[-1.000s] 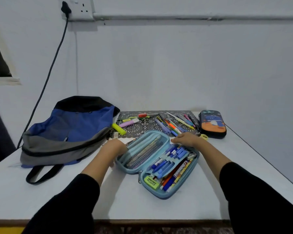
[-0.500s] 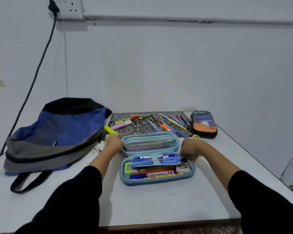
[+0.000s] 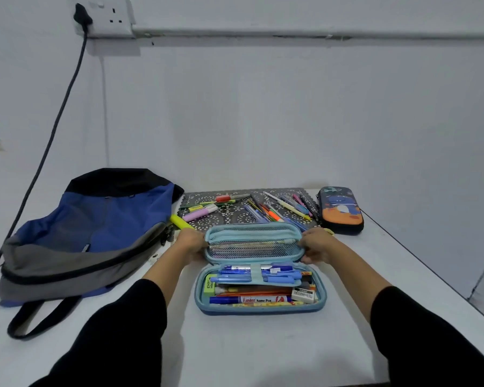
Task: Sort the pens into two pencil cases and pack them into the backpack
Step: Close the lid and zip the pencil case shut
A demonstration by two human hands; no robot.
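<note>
The left grip (image 3: 192, 243) and right grip (image 3: 316, 245) clasp the ends of the raised lid of the blue case (image 3: 260, 310), open and filled on the desk (image 3: 235, 353). Behind it loose pens (image 3: 266, 212) lie on the mat (image 3: 229, 217); the backpack (image 3: 95, 233) sits left, the dark case (image 3: 340, 210) far right.
</note>
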